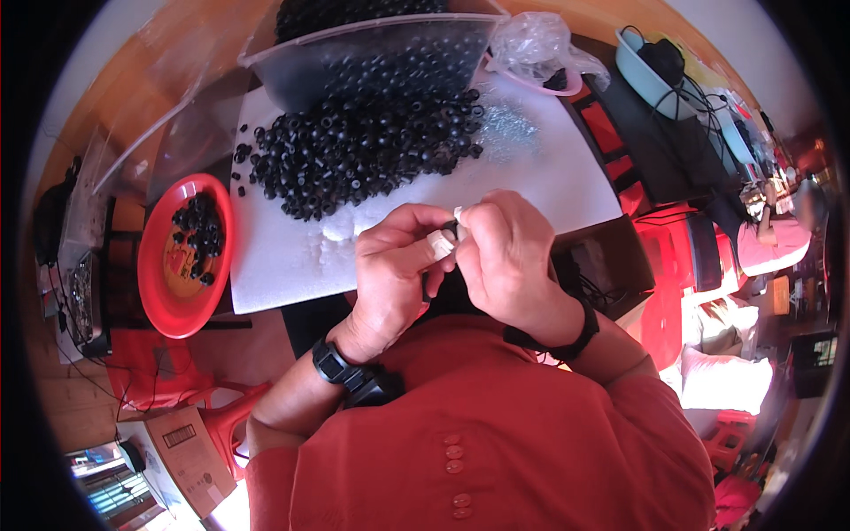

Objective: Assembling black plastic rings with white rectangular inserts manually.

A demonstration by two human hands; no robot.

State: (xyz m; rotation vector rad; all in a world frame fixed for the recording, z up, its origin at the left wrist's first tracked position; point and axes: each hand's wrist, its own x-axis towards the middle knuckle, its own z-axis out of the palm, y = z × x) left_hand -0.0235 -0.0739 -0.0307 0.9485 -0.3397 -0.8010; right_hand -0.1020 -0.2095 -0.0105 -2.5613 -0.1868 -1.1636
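My left hand (pixel 394 261) and my right hand (pixel 509 252) meet in front of my chest, near the front edge of a white board (pixel 274 274). Pale wraps cover some of the fingertips. Pinched in the left fingers is a small black part (pixel 452 227), mostly hidden. The right thumb and fingers close together against it, and what they hold is too small to make out. Beyond the hands lies a heap of black round parts (pixel 354 155), some showing a hole. A scatter of tiny shiny clear or silvery pieces (pixel 512 131) lies to its right.
A large clear bin (pixel 372 66) of black parts stands behind the heap. On the left is a red plate (pixel 158 288) with several black pieces. A pink dish (pixel 571 86) with a plastic bag (pixel 531 44) sits back right. Another person (pixel 770 243) is far right.
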